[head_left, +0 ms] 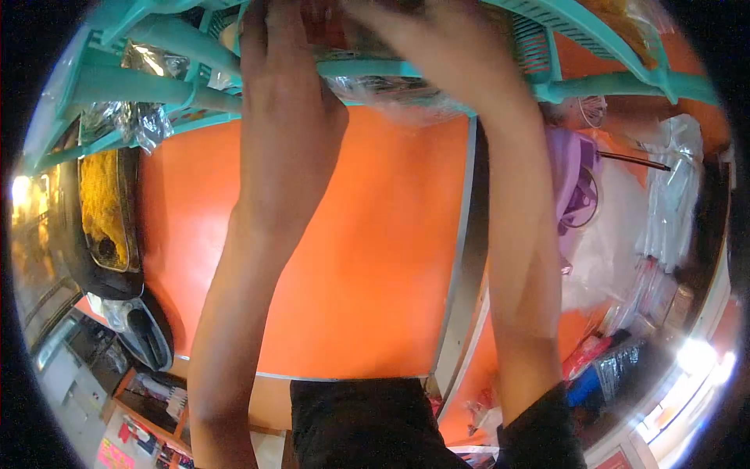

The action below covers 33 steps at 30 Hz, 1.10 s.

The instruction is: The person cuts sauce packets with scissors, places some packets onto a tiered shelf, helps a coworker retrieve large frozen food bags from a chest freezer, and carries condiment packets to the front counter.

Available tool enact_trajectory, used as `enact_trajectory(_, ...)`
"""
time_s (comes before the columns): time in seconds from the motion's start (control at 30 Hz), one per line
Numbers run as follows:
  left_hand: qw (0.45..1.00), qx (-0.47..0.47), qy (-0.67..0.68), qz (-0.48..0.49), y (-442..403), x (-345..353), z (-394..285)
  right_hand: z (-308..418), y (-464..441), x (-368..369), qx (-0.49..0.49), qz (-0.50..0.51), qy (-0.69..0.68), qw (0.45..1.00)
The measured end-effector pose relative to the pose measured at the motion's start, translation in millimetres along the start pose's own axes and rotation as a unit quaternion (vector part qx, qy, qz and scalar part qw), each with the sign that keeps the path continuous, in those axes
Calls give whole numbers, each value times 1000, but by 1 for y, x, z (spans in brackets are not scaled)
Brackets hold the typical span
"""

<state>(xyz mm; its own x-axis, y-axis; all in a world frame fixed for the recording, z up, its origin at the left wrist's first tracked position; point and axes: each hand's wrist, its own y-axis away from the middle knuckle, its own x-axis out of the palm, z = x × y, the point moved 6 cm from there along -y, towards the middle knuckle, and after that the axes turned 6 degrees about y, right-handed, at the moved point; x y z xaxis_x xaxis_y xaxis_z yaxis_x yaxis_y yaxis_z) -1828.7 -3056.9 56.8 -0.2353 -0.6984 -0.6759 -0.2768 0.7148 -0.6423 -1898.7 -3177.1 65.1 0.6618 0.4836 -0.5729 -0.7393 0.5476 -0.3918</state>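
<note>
Both hands reach into a teal plastic rack (152,90) at the top of the head view. My left hand (285,102) is over its front edge, fingers pointing up and away, their tips cut off by the frame's top. My right hand (437,47) reaches in from the right, blurred, its fingers pointing toward the left hand. Something dark reddish lies between the hands, too blurred to make out. Clear plastic wrapping (391,92) shows below the rack's bar between the wrists. What either hand holds, if anything, is hidden.
Below the rack is an orange tabletop (367,234). At the left stand a dark case with a yellow panel (105,203) and a black and grey object (137,324). On the right are a purple basket (574,176), clear plastic bags (676,195) and a blue packet (586,384).
</note>
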Motion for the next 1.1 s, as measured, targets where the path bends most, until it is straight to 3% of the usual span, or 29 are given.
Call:
enact_trajectory(0.03, 999, -20, -4, 26, -2, 1, 2, -7, 5, 7, 116, 49, -99, 987)
enact_trajectory(0.07, 998, -39, -6, 54, -3, 3, 5, -1, 9, 7, 119, 44, -103, 987)
enact_trajectory(0.13, 998, -7, -23, 56, -3, 0, 6, 23, 13, -3, -24, -2, 45, 999)
enact_trajectory(0.2, 997, 25, -41, 56, -6, -4, 3, 4, 12, 2, 13, 44, 65, 997)
enact_trajectory(0.27, 993, -45, -25, 109, -6, -6, 5, -9, 15, 6, 51, 90, 86, 991)
enact_trajectory(0.33, 993, -56, -3, 105, 1, -11, 3, -4, 20, -8, -44, 53, -29, 997)
enact_trajectory(0.4, 994, -39, 20, 98, 0, -7, -4, -10, 8, -2, -3, -40, 5, 999)
enact_trajectory(0.47, 954, -154, 252, 40, 14, -7, 1, -13, -2, 17, 44, -115, 15, 992)
enact_trajectory(0.53, 961, -141, 231, 62, 23, -8, -10, -7, -1, 21, -59, -251, -213, 942)
enact_trajectory(0.67, 958, -129, 253, 32, 39, 0, -11, -13, 3, 29, -48, -286, -143, 946)
enact_trajectory(0.73, 964, -139, 223, 47, 45, 1, -9, -21, 12, 12, -58, -150, -102, 982)
enact_trajectory(0.8, 967, -152, 194, 60, 45, 1, -7, -23, 22, 3, 8, -102, -42, 994)
enact_trajectory(0.87, 957, -146, 246, 50, 40, 2, -8, -23, 21, 5, 11, -125, -46, 991)
enact_trajectory(1.1, 954, -167, 247, 28, 55, -28, -22, 4, 15, 36, 32, -289, -55, 955)
